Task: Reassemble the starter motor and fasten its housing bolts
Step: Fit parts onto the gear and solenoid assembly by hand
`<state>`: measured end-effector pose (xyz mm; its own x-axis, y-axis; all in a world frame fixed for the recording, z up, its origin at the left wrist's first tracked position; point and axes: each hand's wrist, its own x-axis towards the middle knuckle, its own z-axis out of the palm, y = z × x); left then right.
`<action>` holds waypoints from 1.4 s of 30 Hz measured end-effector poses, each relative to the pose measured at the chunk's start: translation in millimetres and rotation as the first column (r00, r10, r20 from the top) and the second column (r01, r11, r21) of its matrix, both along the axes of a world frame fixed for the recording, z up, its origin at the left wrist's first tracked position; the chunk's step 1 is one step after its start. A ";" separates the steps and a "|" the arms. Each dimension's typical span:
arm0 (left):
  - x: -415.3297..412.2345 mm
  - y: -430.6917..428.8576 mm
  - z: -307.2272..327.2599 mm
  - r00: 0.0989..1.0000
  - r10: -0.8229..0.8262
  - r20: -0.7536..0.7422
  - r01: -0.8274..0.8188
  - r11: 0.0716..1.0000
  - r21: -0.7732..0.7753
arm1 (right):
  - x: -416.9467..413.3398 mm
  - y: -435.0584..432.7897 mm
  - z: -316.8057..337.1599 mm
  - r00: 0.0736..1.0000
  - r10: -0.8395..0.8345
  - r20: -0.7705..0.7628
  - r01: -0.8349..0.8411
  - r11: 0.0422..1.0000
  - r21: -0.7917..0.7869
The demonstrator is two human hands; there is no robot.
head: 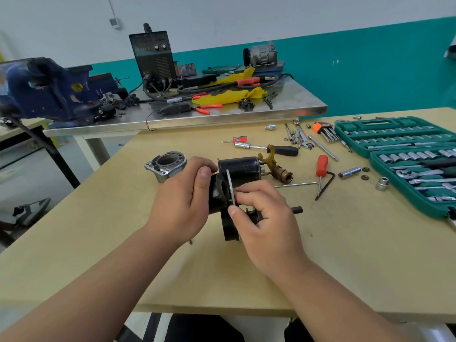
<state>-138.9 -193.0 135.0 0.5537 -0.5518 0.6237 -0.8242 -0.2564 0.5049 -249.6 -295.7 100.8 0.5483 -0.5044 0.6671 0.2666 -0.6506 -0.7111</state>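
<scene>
Motor body (217, 193) sat near the middle of the worktop (345, 243), lying on its side, open bore facing right. Couldn't tell whether it rested on the worktop or was lifted clear.

Left hand (182, 201) gripped the motor body from its left: fingers curled round the far side, thumb laid across the top edge.

Right hand (266, 218) was just right of the motor body. Thumb and forefinger pinched a thin grey plate (230, 188), held edge-on against the body's open end, other fingers loosely curled. Couldn't tell whether the plate was seated or only touching.

Black end part (230, 228) hung just below the motor body, partly hidden by the right thumb; joint not visible. Short black shaft stub (297, 209) stuck out right of the motor body, past the right hand's knuckles.

Other starter parts, all relative to the motor body:
- second black cylinder (240, 167) just behind it
- brown fork lever (269, 156) and copper-coloured pinion piece (283, 174) behind and to the right, at the cylinder's end
- aluminium nose housing (166, 166) behind and to the left, beyond the left hand

Tools: red-handled screwdriver (322, 166) and black hex key (325, 183) lay to the right of the motor body, well apart from it. Green socket case (407, 149) lay open, far right.
</scene>
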 end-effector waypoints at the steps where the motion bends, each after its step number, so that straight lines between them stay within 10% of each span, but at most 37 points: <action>1: -0.5 1.0 -1.1 1.000 0.005 -0.003 -0.005 1.000 -0.002 | 0.1 0.2 -0.4 1.000 0.003 0.003 -0.003 1.000 -0.018; 32: -5.7 -9.7 34.7 0.967 0.243 0.079 -0.252 0.853 0.457 | -2.6 -6.3 3.0 0.979 0.162 -0.120 -0.152 0.984 0.090; 42: -4.9 -19.3 35.6 0.965 0.235 0.113 -0.259 0.820 0.511 | -2.1 -36.0 28.6 0.867 0.297 -0.401 -0.246 0.953 0.174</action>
